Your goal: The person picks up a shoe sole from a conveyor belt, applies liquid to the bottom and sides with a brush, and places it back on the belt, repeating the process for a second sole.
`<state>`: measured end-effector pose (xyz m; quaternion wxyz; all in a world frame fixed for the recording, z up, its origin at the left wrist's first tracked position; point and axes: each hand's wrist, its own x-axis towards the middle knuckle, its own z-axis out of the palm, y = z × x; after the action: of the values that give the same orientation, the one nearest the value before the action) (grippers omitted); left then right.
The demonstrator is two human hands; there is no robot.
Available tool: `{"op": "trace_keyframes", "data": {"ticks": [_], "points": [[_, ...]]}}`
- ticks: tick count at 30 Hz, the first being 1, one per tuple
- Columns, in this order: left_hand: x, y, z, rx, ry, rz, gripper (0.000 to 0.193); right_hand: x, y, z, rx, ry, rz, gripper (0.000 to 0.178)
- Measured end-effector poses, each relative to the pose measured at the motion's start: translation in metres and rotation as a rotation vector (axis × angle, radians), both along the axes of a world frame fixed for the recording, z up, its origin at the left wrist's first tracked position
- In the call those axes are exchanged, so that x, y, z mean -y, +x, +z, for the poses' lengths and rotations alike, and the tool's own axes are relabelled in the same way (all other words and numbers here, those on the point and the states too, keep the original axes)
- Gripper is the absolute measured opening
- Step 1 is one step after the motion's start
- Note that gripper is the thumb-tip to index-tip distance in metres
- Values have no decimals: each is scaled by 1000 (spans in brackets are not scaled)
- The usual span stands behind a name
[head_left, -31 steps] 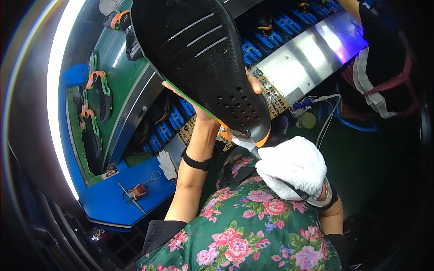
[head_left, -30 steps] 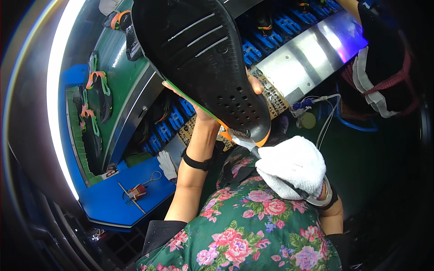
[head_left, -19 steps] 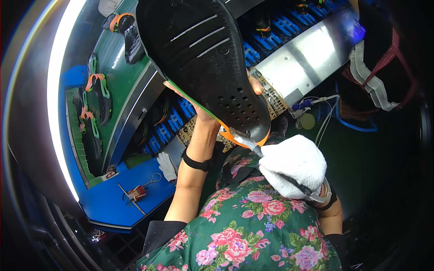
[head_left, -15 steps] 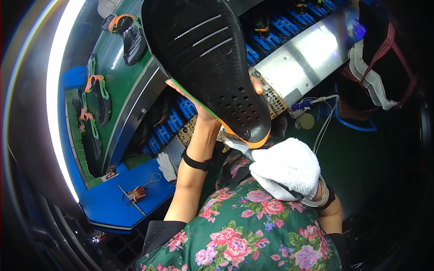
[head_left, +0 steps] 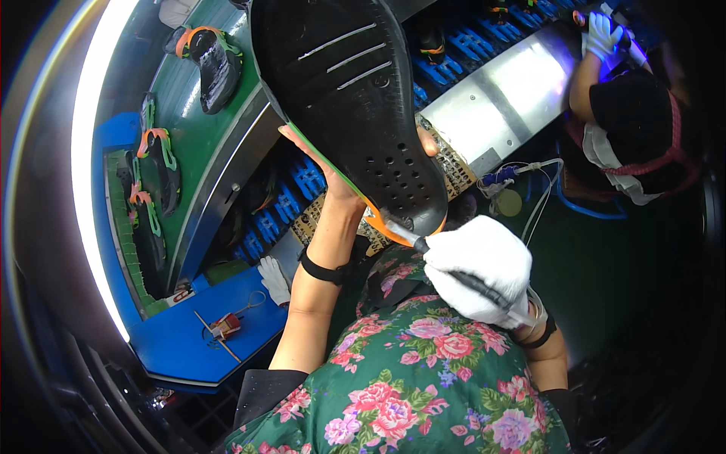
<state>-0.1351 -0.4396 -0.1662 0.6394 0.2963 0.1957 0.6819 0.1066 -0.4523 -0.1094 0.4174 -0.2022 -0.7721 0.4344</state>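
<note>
My bare left hand point(head_left: 333, 178) grips a large black shoe sole point(head_left: 340, 98) from beneath, the thumb over its right edge. Small holes dot the heel half, three pale lines cross the front half, and green and orange show along the rim. At the heel end, my right hand point(head_left: 480, 268), in a white knitted glove, is closed around a brush point(head_left: 404, 233) with a dark handle. The brush's pale tip lies over the orange heel rim and the sole's inner edge. The glove covers most of the handle.
Strappy sandals point(head_left: 160, 163) rest on the green conveyor point(head_left: 181, 129) at left. On the blue side table point(head_left: 197, 344) are a small red item point(head_left: 227, 325) and a white glove point(head_left: 274, 280). Blue racks point(head_left: 469, 45) line a metal panel point(head_left: 522, 83); a co-worker's gloved hand point(head_left: 603, 36) is beyond.
The brush has moved from beside the heel onto its rim, and my right hand has turned. The sole has shifted slightly. At upper right, the co-worker's arm and gloved hand have come into view.
</note>
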Motion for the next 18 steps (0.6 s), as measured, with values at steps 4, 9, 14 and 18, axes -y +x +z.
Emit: {"op": "trace_keyframes", "data": {"ticks": [4, 9, 14, 18], "points": [[-1, -4, 1, 26, -6, -7, 117, -8, 6, -15, -161, -382, 68, 22], [0, -15, -3, 26, 54, -50, 124, -10, -5, -14, 15, 85, 62, 24], [-5, -25, -10, -12, 122, -223, 131, -17, -6, -12, -117, -173, 242, 22], [0, -32, -17, -18, 38, -225, 130, -17, -14, -19, 22, 144, 167, 26]]}}
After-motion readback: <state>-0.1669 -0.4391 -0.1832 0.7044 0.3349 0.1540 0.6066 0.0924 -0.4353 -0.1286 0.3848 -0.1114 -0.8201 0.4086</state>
